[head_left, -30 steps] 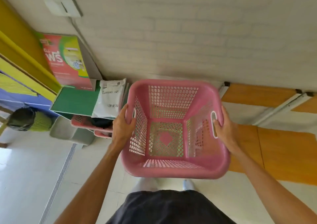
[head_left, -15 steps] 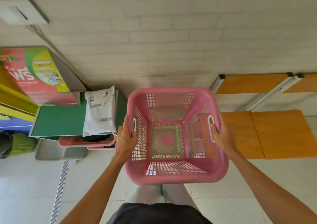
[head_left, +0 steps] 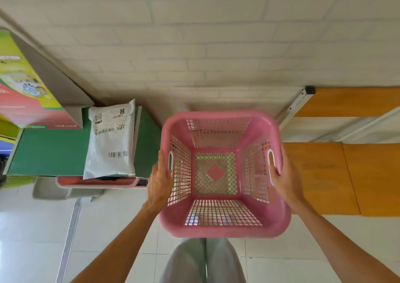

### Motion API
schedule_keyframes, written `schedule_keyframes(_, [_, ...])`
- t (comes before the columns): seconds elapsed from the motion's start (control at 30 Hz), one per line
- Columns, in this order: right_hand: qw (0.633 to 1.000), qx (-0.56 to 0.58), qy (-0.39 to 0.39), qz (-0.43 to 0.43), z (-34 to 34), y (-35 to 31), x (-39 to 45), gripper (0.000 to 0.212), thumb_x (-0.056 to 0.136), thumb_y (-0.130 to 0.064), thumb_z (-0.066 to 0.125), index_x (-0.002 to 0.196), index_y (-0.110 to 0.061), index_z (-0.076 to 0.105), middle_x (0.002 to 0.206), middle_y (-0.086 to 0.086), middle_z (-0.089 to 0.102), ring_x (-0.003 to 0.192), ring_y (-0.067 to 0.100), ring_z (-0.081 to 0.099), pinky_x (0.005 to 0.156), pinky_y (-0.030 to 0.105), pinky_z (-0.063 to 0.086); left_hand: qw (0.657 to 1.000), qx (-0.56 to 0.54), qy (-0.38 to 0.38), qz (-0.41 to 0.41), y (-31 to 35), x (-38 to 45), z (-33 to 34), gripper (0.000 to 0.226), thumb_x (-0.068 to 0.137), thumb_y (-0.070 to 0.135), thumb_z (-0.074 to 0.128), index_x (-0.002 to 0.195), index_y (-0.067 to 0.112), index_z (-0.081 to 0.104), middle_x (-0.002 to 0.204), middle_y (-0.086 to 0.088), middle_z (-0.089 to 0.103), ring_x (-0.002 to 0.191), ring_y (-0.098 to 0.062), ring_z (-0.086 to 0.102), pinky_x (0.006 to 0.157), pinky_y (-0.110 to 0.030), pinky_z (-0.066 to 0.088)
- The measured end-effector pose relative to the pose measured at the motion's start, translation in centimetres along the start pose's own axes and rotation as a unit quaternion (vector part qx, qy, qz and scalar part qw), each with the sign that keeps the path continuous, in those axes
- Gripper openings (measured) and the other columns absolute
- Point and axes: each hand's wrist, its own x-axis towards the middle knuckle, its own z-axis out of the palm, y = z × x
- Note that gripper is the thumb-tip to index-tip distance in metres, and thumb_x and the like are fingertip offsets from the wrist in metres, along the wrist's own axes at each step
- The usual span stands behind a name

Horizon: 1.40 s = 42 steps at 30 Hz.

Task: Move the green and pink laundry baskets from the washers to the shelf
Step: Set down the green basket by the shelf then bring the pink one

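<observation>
At the far left edge a red and green printed box (head_left: 23, 92) stands on a green bench (head_left: 49, 150), and just beside it a grey mailing bag (head_left: 111, 139) with barcode labels lies flat on the same green top, its near end overhanging the edge. Under that edge shows the rim of a pink tray (head_left: 97, 182). The left hand (head_left: 159, 179) is clamped on the left wall of the pink laundry basket (head_left: 220, 224), thumb up by the handle slot. The basket is empty, held in the air in front of the white brick wall (head_left: 216, 44) and over the white tiled floor (head_left: 32, 239), open side toward the camera. The right hand (head_left: 285, 178) grips its right handle. Further right stand the orange boards of the shelf (head_left: 368, 174).
</observation>
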Motion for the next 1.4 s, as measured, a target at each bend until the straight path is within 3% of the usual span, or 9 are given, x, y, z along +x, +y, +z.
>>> schedule_keyframes(0.17, [0.999,-0.037,-0.005,0.009,6.7,5.4,1.5,0.073,0.098,-0.023,0.057,0.160,-0.018,0.017,0.140,0.010,0.056,0.107,0.027,0.066,0.069,0.027,0.056,1.000,0.016,0.003,0.001,-2.8,2.9,6.0,0.070,0.101,0.007,0.043,0.161,0.021,0.011,0.117,-0.023,0.060,0.078,-0.034,0.062,0.062,-0.051,0.056])
schedule_keyframes(0.23, [0.999,-0.047,-0.005,0.015,9.5,7.3,1.9,0.073,0.099,-0.025,0.056,0.160,-0.019,0.016,0.133,0.012,0.059,0.095,0.026,0.069,0.055,0.014,0.045,1.000,0.016,0.004,0.002,-4.4,4.2,8.3,0.071,0.100,0.004,0.044,0.161,0.020,0.012,0.108,-0.025,0.062,0.072,-0.036,0.063,0.057,-0.051,0.056])
schedule_keyframes(0.33, [0.999,-0.048,-0.015,0.014,13.4,9.5,2.7,0.073,0.101,-0.026,0.054,0.161,-0.019,0.013,0.127,0.015,0.062,0.077,0.021,0.068,0.052,0.016,0.046,1.000,0.026,0.009,0.007,-6.8,6.0,11.3,0.072,0.099,0.003,0.048,0.161,0.018,0.015,0.107,-0.024,0.063,0.065,-0.031,0.060,0.052,-0.044,0.054])
schedule_keyframes(0.47, [0.999,-0.034,-0.019,0.009,17.5,11.5,3.7,0.075,0.100,-0.021,0.054,0.161,-0.019,0.010,0.128,0.021,0.059,0.050,-0.004,0.045,0.035,0.008,0.038,1.000,0.025,-0.004,0.003,-9.3,7.9,14.5,0.073,0.099,0.006,0.051,0.161,0.017,0.014,0.122,-0.024,0.061,0.082,-0.044,0.065,0.067,-0.055,0.057])
schedule_keyframes(0.87, [0.998,-0.026,-0.042,0.032,23.6,17.4,4.9,0.079,0.100,-0.027,0.049,0.160,-0.034,-0.001,0.119,0.014,0.058,0.052,0.000,0.057,0.031,0.007,0.038,0.999,0.030,-0.033,0.018,-12.7,10.6,20.5,0.074,0.100,0.009,0.050,0.162,0.018,0.008,0.115,-0.023,0.063,0.065,-0.032,0.064,0.054,-0.047,0.057])
schedule_keyframes(1.0, [0.998,-0.024,-0.051,0.034,24.3,17.8,5.0,0.078,0.101,-0.026,0.048,0.160,-0.034,-0.001,0.123,0.015,0.057,0.058,0.005,0.060,0.035,0.012,0.045,0.999,0.029,-0.037,0.027,-13.5,10.8,21.5,0.077,0.100,0.008,0.053,0.161,0.015,0.007,0.115,-0.021,0.063,0.059,-0.016,0.057,0.045,-0.031,0.050])
schedule_keyframes(1.13, [0.998,-0.030,-0.057,0.028,24.5,18.1,5.0,0.076,0.101,-0.026,0.048,0.160,-0.031,0.000,0.121,0.019,0.058,0.060,0.012,0.063,0.037,0.012,0.046,0.999,0.021,-0.040,0.031,-13.8,11.1,22.1,0.078,0.098,0.007,0.055,0.161,0.013,0.010,0.116,-0.024,0.064,0.063,-0.019,0.060,0.048,-0.032,0.053])
schedule_keyframes(1.23, [0.997,-0.034,-0.058,0.029,24.5,18.3,5.0,0.076,0.101,-0.026,0.048,0.160,-0.030,0.001,0.122,0.020,0.059,0.060,0.013,0.065,0.036,0.013,0.047,0.998,0.034,-0.041,0.037,-14.1,11.3,22.4,0.075,0.100,0.010,0.053,0.161,0.013,0.009,0.117,-0.023,0.063,0.061,-0.011,0.054,0.043,-0.016,0.041])
schedule_keyframes(1.4, [0.996,-0.032,-0.077,0.037,23.9,18.1,5.3,0.081,0.098,-0.022,0.057,0.159,-0.030,0.004,0.124,0.017,0.062,0.069,0.022,0.073,0.043,0.034,0.059,0.996,0.052,-0.071,0.023,-14.0,11.4,21.9,0.075,0.101,0.016,0.052,0.161,0.015,0.006,0.127,-0.026,0.059,0.073,-0.025,0.062,0.058,-0.035,0.054])
